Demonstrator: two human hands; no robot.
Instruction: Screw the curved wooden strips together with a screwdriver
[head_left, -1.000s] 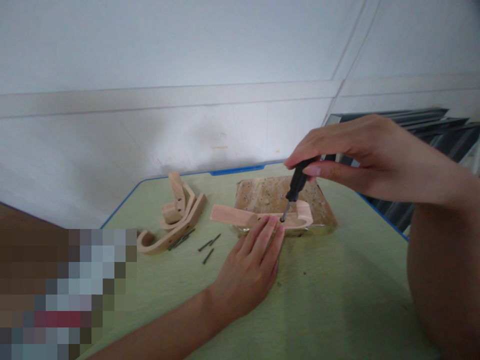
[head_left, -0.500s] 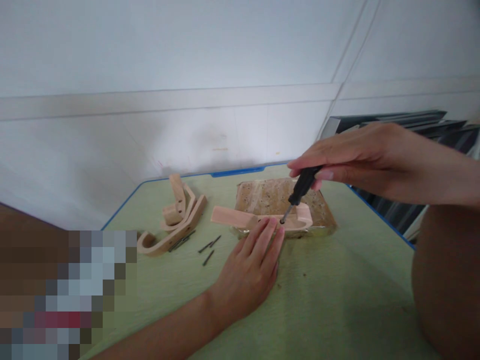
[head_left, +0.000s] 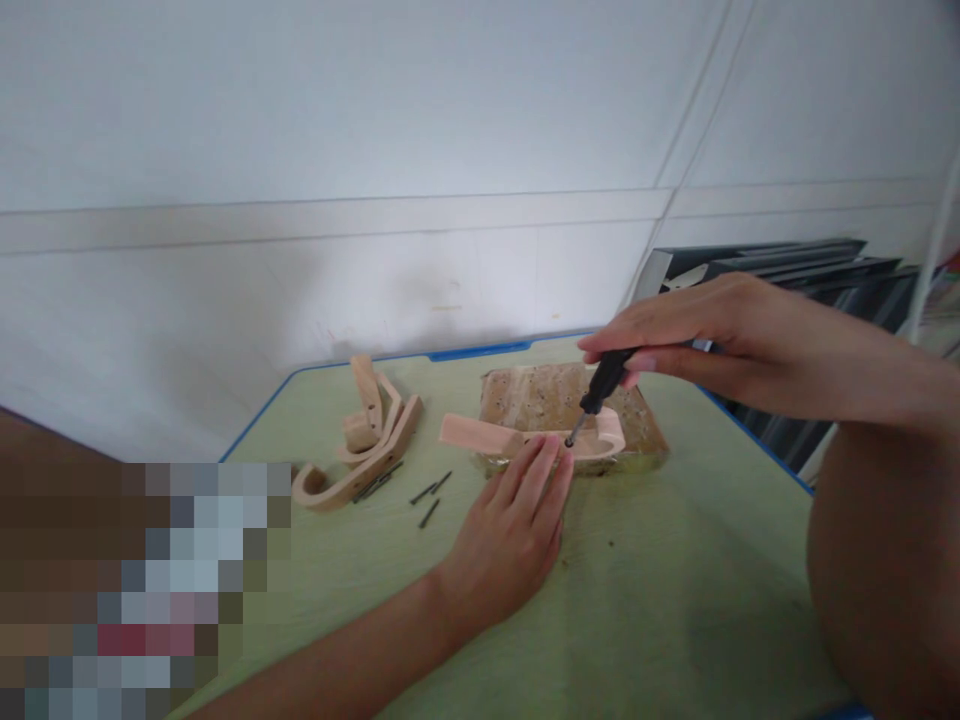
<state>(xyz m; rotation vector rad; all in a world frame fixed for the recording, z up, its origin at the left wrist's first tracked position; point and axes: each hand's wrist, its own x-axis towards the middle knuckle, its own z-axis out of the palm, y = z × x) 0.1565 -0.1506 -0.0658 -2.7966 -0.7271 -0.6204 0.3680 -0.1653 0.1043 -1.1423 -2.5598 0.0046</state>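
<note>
A wooden hook point(head_left: 480, 433) lies on a brown block point(head_left: 525, 390), just right of the middle of the frame. Its long side runs from left to right. The straight end points left and tips up a little, and the curly end is on the right, bending up and back. A black screwdriver point(head_left: 602, 383) slants over it. Its tip points down and to the left, touching a dark spot in the hook near the curl.

One second ago, the screwdriver stood up straighter; now it leans more to the right. The right hand point(head_left: 697, 330) sits a bit lower in the frame. The whole view has shifted a little too. The left hand point(head_left: 517, 530) has stayed on the hook.

The right hand's grip is narrow, with the thumb and fingers pinching the screwdriver's handle. The hook is below that grip and to its left, not touching it. The left hand's fingers are out straight, close together, and press on the middle of the hook. Its thumb is hidden, so one cannot tell if that grip pinches anything.

On the green counter point(head_left: 637, 620), left of the middle, more wooden hooks point(head_left: 390, 440) lie in a heap. Some thin dark screws point(head_left: 430, 514) lie near them.
</note>
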